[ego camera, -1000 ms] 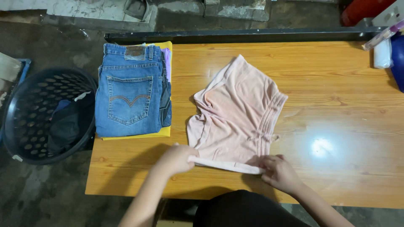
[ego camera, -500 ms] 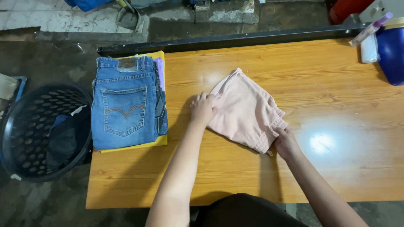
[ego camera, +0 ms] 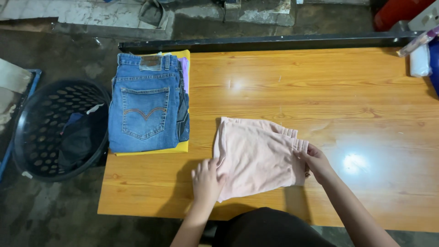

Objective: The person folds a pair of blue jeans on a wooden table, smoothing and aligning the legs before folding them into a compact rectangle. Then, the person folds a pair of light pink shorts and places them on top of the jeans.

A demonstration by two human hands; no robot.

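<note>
Pale pink shorts [ego camera: 256,155] lie folded in half on the wooden table [ego camera: 320,82], near its front edge. My left hand [ego camera: 207,179] rests on the lower left corner of the shorts, fingers spread flat on the cloth. My right hand [ego camera: 314,161] grips the right edge of the folded shorts with its fingers curled around the waistband side. Left of the shorts, a stack of folded clothes with blue jeans [ego camera: 146,109] on top sits on a yellow garment [ego camera: 180,147].
A black perforated laundry basket [ego camera: 32,132] with dark clothes inside stands on the floor left of the table. A white and a blue container [ego camera: 425,57] sit at the table's far right corner. A black bar runs along the table's back edge.
The shorts went from spread open to folded in half, then were pulled toward me and turned square to the table's front edge. Both hands moved back with them.
</note>
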